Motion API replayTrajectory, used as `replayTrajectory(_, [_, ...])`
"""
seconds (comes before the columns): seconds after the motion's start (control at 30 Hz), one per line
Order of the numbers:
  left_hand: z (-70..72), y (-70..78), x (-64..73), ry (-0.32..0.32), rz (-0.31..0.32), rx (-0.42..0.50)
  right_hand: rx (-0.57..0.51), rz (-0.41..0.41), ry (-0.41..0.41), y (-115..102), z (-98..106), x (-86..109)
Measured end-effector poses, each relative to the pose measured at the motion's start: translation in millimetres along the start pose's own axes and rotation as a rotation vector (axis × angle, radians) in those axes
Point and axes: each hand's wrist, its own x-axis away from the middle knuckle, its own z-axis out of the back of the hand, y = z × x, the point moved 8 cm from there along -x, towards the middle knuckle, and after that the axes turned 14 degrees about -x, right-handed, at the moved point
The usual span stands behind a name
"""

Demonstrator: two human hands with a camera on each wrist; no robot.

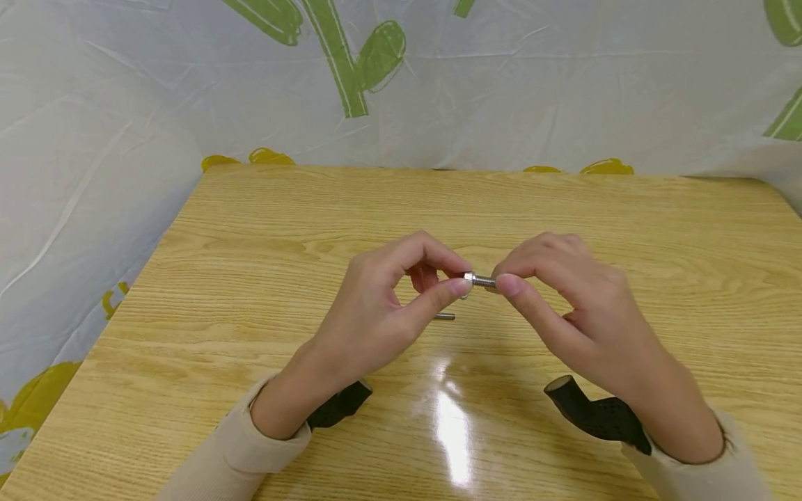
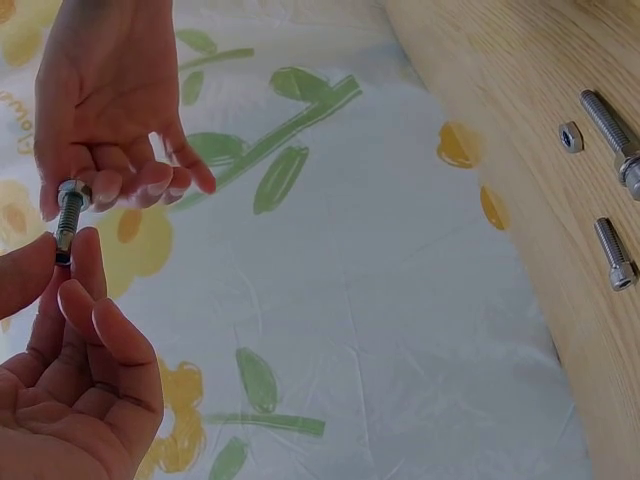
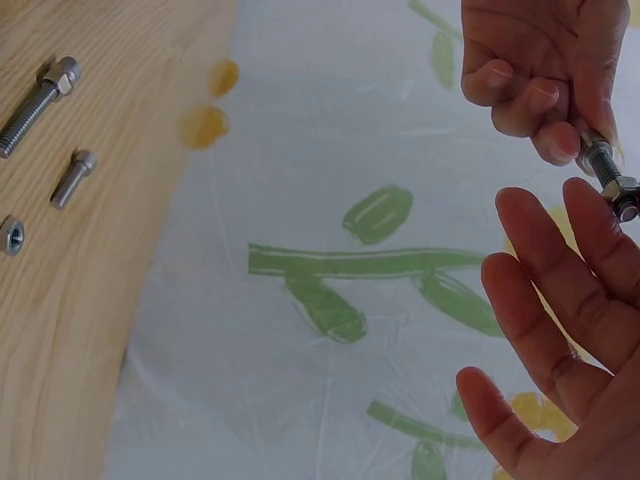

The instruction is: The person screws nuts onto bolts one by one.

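A metal bolt (image 1: pixel 484 281) is held level over the wooden table, its threaded shank showing between both hands. My left hand (image 1: pixel 382 306) pinches the head end between thumb and forefinger. At the other end my right hand (image 1: pixel 573 306) pinches a hex nut (image 3: pixel 622 192) that sits on the thread. In the head view the right fingertips mostly cover that nut; the left wrist view shows the nut (image 2: pixel 75 190) next to the right fingers. The right hand's other fingers (image 3: pixel 550 240) are spread out in the right wrist view.
On the table (image 1: pixel 250 229) lie a large bolt with a nut on it (image 3: pixel 40 105), a smaller bolt (image 3: pixel 73 180) and a loose nut (image 3: pixel 12 236). In the head view, one rod end (image 1: pixel 445 316) shows beside the left hand. A patterned cloth (image 1: pixel 501 83) hangs behind the table.
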Motion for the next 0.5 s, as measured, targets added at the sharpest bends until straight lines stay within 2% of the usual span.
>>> replayTrajectory(0.2, [-2.1, -3.2, 1.1, 0.010, -0.018, -0.006, 0.014, 0.011, -0.025, 9, -4, 5.5])
replayTrajectory(0.37, [1.3, 3.5, -0.4, -0.006, 0.012, -0.015, -0.047, -0.008, -0.059, 60, 4, 37.0])
replayTrajectory(0.4, [2.5, 5.9, -1.1, -0.012, 0.024, -0.018, -0.049, -0.019, -0.067, 64, 5, 39.1])
replayTrajectory(0.43, [3.0, 6.9, -1.4, -0.013, 0.026, -0.017, -0.041, -0.036, -0.069, 63, 6, 39.0])
replayTrajectory(0.5, [3.7, 7.9, -1.7, -0.015, 0.030, -0.016, -0.008, -0.062, -0.062, 46, 6, 28.9])
